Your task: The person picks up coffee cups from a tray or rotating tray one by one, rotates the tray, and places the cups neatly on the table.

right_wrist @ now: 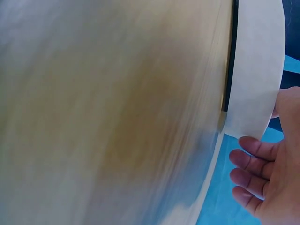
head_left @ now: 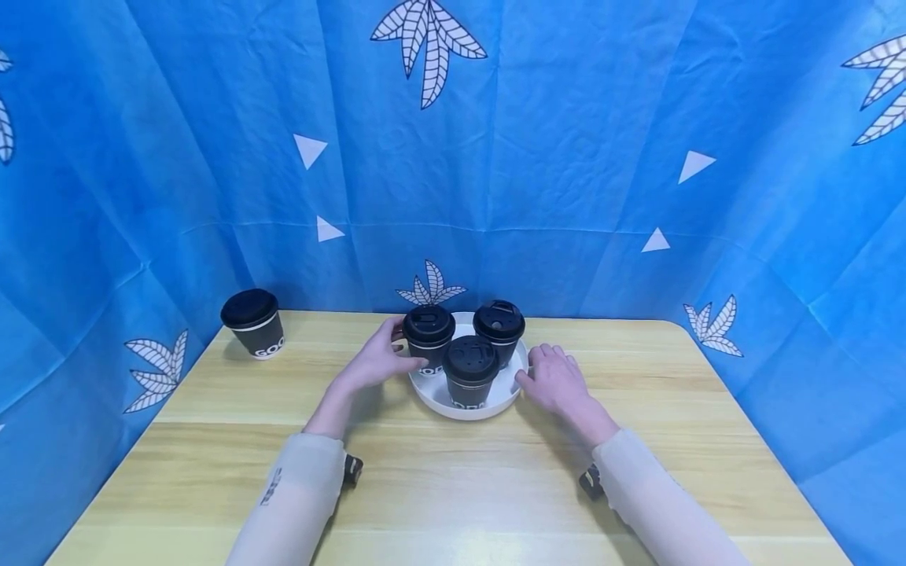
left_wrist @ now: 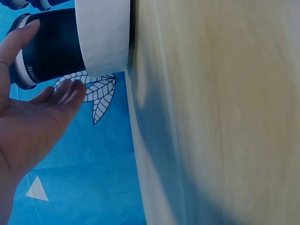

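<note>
Three black paper coffee cups with black lids stand in a round white tray: a left cup, a front cup and a right cup. My left hand is at the left cup, thumb in front and fingers behind it. In the left wrist view, the thumb overlaps this coffee cup near its lid, while the other fingers are loosely bent below it. On the tray's right side, my right hand grips the rim, thumb over it and fingers along the outer wall.
Another lidded black coffee cup stands at the table's back left corner. A blue curtain with white leaves and triangles hangs behind and beside the wooden table.
</note>
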Demonstrator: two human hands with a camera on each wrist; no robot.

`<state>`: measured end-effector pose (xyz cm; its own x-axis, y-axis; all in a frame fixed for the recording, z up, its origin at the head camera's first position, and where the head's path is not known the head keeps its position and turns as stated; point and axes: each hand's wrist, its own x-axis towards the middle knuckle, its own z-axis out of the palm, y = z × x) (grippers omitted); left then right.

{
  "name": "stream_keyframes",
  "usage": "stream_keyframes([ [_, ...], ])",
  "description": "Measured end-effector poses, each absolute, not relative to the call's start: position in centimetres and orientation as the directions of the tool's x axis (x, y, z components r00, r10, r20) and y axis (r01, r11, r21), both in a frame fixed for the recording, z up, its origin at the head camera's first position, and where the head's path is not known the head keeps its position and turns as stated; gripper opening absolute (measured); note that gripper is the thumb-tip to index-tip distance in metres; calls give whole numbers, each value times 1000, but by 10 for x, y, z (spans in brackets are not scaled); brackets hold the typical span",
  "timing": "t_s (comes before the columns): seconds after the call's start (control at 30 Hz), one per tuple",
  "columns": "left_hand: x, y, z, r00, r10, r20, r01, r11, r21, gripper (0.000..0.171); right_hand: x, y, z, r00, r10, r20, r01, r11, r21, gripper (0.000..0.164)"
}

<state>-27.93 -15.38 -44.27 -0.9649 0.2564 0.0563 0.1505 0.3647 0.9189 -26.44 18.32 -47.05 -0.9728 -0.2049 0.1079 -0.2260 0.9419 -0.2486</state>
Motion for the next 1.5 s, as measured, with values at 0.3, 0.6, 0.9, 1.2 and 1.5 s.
stream_keyframes([
  [0.3,-285,-143,-447,-971,234,50,134,360,923,99,-264,182,-470,-976,-196,97,-215,942,-258,29],
  [0.6,-287,-136,-451,-964,237,118,202,368,908,93,-265,183,-470,-975,-202,95,-220,944,-247,29],
  [0.9,-293,-133,-455,-951,250,182,260,325,909,77,-266,182,-471,-974,-202,106,-223,943,-247,28],
  [1.2,-288,-134,-453,-970,199,141,204,342,917,91,-266,183,-472,-974,-200,108,-221,943,-249,29],
  [1.5,-287,-136,-445,-979,164,117,172,378,910,94,-265,181,-473,-973,-199,113,-221,944,-243,28],
])
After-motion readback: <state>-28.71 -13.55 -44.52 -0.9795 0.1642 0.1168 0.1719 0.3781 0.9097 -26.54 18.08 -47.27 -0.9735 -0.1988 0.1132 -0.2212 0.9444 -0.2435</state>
